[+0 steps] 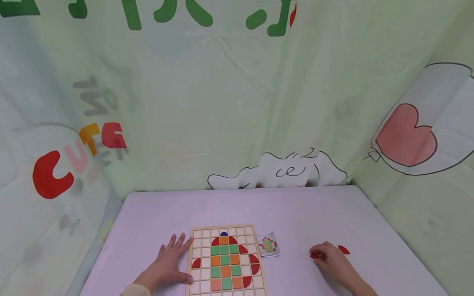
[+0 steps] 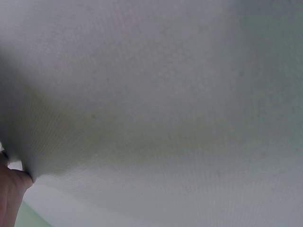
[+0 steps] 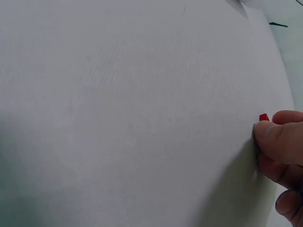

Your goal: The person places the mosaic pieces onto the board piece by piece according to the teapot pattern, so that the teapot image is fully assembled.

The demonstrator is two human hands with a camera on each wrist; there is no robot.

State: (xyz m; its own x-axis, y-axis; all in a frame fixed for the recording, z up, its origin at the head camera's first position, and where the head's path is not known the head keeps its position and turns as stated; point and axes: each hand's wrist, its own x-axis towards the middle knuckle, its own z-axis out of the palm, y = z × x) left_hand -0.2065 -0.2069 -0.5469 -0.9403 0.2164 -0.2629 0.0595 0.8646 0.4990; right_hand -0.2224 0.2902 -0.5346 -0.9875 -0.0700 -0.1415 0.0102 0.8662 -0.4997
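Note:
A wooden grid board [image 1: 196, 241] lies on the table, with green, orange and red pieces and one blue piece set in its squares. Along the board's left edge my left hand [image 1: 169, 261] rests with fingers spread, thumb and fingertips touching the frame. My right hand [image 1: 335, 264], to the right of the board, pinches a small red piece [image 3: 264, 117] between thumb and fingers; most of it is hidden by the fingers. Just beyond that hand a red quarter-circle piece [image 1: 344, 249] lies on the table. Only part of the left hand [image 2: 13, 191] shows in the left wrist view.
A small picture card [image 1: 268, 244] showing a coloured grid pattern lies against the board's right side. The pale table [image 1: 159, 209] is bounded by printed fabric curtains [image 1: 185, 102] at the back and both sides.

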